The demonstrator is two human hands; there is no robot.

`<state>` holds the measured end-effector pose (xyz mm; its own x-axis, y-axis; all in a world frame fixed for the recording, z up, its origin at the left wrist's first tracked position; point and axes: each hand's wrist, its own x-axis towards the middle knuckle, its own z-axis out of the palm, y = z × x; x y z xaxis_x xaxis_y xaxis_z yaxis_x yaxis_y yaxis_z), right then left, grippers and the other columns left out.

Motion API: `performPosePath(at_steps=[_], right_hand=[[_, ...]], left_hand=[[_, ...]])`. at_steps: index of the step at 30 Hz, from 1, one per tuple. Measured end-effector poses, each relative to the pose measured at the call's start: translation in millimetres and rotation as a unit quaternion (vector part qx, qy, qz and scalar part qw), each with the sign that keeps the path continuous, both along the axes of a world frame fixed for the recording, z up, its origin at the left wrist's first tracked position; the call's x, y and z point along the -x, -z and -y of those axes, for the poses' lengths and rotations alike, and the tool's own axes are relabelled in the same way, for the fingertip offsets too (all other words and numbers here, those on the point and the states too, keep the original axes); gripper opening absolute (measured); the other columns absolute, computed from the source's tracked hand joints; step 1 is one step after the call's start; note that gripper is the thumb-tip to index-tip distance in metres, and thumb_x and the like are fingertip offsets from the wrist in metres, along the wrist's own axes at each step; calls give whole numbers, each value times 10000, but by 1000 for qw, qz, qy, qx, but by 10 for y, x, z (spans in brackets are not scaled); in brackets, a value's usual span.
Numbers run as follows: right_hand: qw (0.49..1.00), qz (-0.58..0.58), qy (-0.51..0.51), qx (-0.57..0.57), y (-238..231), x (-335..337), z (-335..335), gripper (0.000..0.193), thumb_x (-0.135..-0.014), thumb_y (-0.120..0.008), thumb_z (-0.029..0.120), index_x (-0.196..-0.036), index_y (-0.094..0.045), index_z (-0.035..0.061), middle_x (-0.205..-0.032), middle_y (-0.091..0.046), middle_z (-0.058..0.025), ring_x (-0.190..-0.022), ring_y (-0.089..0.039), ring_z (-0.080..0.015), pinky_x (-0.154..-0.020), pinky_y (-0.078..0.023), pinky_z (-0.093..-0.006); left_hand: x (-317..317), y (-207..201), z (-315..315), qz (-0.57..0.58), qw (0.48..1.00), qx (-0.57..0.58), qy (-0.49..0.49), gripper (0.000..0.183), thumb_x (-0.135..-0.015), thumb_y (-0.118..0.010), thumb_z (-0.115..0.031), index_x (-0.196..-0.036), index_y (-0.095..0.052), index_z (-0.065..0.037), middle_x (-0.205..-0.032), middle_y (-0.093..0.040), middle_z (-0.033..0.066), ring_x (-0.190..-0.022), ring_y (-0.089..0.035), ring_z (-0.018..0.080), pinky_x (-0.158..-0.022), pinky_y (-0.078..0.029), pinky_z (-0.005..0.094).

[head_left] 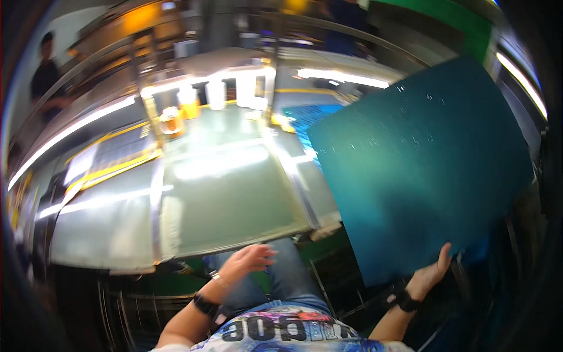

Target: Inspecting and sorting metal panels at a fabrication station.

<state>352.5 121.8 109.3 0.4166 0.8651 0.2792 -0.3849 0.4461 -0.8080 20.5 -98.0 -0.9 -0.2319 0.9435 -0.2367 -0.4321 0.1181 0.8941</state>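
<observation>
A large, flat teal sheet point(410, 170) fills the right side of the view, tilted, with small shiny specks across its upper half. My right hand point(433, 274) grips its lower edge; the thumb lies on the face and the other fingers are hidden behind it. In front of the workbench point(234, 199), over my lap, my left hand point(249, 259) is held up with its fingers loosely stretched, somewhat blurred, and nothing shows in it. Both wrists wear dark bands.
Bottles with orange contents point(171, 122) and white cups point(216, 95) stand at the bench's back. A blue patterned surface point(314, 120) lies partly behind the sheet. Metal posts point(146, 94) rise along the bench. A person point(50, 82) stands far left; another dark-clothed figure point(346, 26) is beyond the bench.
</observation>
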Motion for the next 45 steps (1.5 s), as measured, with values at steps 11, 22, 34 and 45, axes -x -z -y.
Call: performPosePath(at_steps=[11,22,34,45], right_hand=[[902,368,-149,-171,782,1324,569,255,-843,-517,86,-986,-568,-119,-980,-581,-302,-778,-588,-400,-747,-469,-442],[656,-30,-731,186,829,1657,864,76,-891,-519,95,-936,-558,48,-962,-587,-92,-901,-539,-223,-834,-442,-395],[443,247,-842,187,1163,1676,939,235,-925,-464,139,-1030,-582,-35,-1024,-630,-162,-935,-619,-223,-844,-485,-320],[694,658,-207,-205,1338,672,-1116,522,-788,-646,216,-1241,-463,31,-1275,-454,-204,-1219,-382,-368,-1016,-292,-436]], left_hand=[[223,300,-693,122,875,21,-468,607,-884,-444,-539,-1140,-555,1,-1078,-601,122,-937,-563,192,-824,-434,315],[1345,318,1255,-204,634,227,-710,477,-857,-521,-434,-808,-642,25,-780,-625,244,-773,-611,393,-701,-459,435],[2462,644,2581,-398,605,374,-580,429,-820,-547,-361,-911,-639,48,-855,-636,242,-812,-616,326,-748,-445,428],[2724,571,2098,-416,600,359,-582,487,-862,-532,-413,-921,-641,58,-810,-653,163,-732,-591,248,-724,-453,373]])
